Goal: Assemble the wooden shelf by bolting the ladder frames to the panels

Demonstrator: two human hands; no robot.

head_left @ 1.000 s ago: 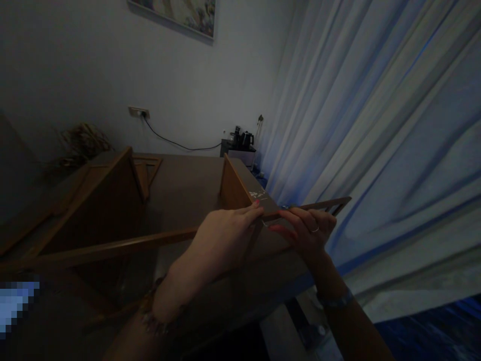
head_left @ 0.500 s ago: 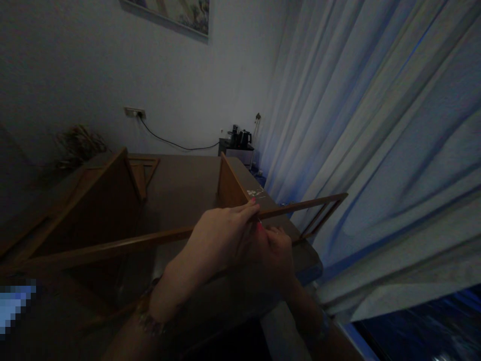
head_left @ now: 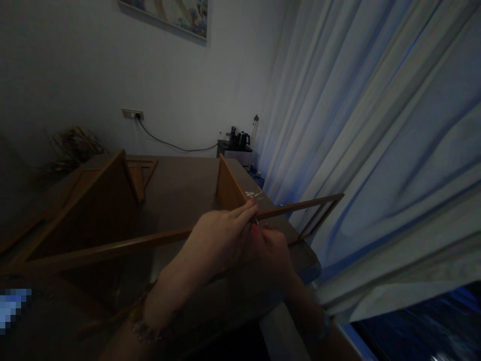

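In dim light my left hand closes around a long wooden rail of a furniture frame lying on its side on a brown table. Its fingertips pinch the rail where a vertical wooden panel meets it. My right hand sits just below the rail, right beside the left fingertips, fingers curled in a pinch on a small thin thing I cannot make out. The rail runs on to the right and ends in a slatted end piece.
Another wooden panel and frame part lie on the table's left. Pale curtains hang close on the right. A kettle on a small stand stands in the far corner, with a wall socket and cable and a picture above.
My right hand has left the top of the rail at the right and moved left and down, under the rail next to my left fingertips. The left hand has stayed put.
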